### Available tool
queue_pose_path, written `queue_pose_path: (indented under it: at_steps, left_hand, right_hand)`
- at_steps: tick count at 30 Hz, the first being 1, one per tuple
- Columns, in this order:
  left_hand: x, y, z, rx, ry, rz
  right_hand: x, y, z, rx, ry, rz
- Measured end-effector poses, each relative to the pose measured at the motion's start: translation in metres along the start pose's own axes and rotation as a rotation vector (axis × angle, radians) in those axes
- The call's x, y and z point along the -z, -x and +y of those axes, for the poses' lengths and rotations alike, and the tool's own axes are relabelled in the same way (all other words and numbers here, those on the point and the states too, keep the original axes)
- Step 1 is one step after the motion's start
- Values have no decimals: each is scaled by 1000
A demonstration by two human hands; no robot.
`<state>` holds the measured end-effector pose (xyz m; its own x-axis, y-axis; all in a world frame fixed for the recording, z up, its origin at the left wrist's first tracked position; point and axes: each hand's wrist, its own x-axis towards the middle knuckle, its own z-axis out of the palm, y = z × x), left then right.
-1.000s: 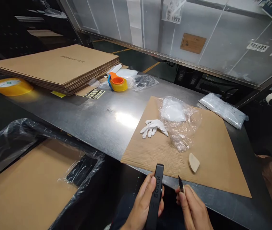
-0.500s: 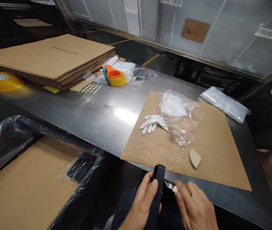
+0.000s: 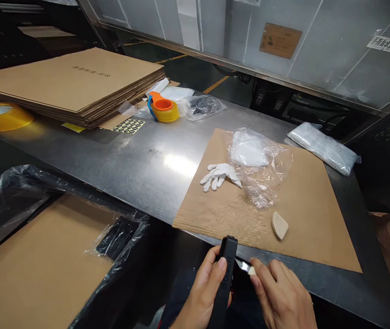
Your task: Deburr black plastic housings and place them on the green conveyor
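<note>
My left hand (image 3: 202, 292) is wrapped round a long black plastic part (image 3: 226, 276) with raised lettering on its side, held upright below the table's front edge. My right hand (image 3: 284, 294) pinches a small knife (image 3: 244, 265) with a shiny blade and a pale end by the fingers. Its blade points left and meets the right side of the black part. Most of the knife's handle is hidden in the fingers. Just beyond my hands, a tan wedge-shaped pad (image 3: 279, 226) lies on a flat cardboard sheet (image 3: 211, 212).
On the cardboard lie a white glove (image 3: 219, 176) and a clear plastic bag (image 3: 263, 183). A tape dispenser (image 3: 163, 107), a yellow tape roll (image 3: 4, 118) and stacked cardboard (image 3: 67, 82) occupy the metal table (image 3: 140, 169). A plastic-lined box (image 3: 44, 265) stands at lower left.
The right hand has shifted very slightly right and turned a little, with the knife still against the black part. The objects on the table have not moved.
</note>
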<state>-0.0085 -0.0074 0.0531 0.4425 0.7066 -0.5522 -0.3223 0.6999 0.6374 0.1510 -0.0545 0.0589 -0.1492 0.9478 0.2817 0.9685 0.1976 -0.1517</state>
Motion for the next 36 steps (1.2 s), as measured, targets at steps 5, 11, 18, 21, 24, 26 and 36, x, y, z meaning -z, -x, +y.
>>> queue_pose_path:
  at_steps: [5,11,18,21,24,26,36]
  left_hand:
    - [0,-1,-1,2,-6,-16]
    - [4,0,-2,47,-19,-37]
    - [5,-1,-3,48,-41,-44]
    - [4,0,-1,46,-38,-50]
    - [3,1,-1,47,-29,-58]
    - [3,1,-1,47,-33,-63]
    - [3,3,-1,26,-44,-58]
  right_hand:
    - [2,0,2,11,7,-7]
    - [2,-2,6,-25,1,30]
    - [2,-9,3,-10,-48,87]
    - [3,-8,2,-8,-35,73]
    - [4,-8,2,-8,-27,81]
    - [5,-8,2,-5,-27,87]
    - [3,-4,6,-13,-15,31]
